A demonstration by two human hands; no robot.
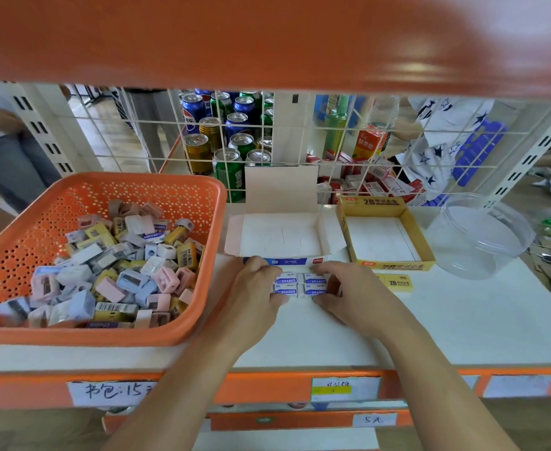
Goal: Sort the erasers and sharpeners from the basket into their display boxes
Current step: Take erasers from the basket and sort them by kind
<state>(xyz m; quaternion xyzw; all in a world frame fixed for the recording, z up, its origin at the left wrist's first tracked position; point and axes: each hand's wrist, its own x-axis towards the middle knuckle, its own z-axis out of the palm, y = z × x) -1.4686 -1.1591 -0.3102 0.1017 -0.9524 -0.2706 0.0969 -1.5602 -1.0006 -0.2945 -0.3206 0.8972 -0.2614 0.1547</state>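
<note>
Just below the middle of the frame, four wrapped erasers [300, 285] lie as a two-by-two block on the white shelf [462, 314]. The left hand [257, 284] and right hand [342, 288] close on them from either side, the curled fingers of both pinching the block's ends. Each eraser's long axis runs left to right across the frame, matching the long side of the open white display box [283, 261], which sits directly above the block, its front wall just beside the fingertips. Both hands are about equally near it. The move likely needs a short lift up and over that wall, no turning. The basket [104, 180] of mixed stock stays at the left.
</note>
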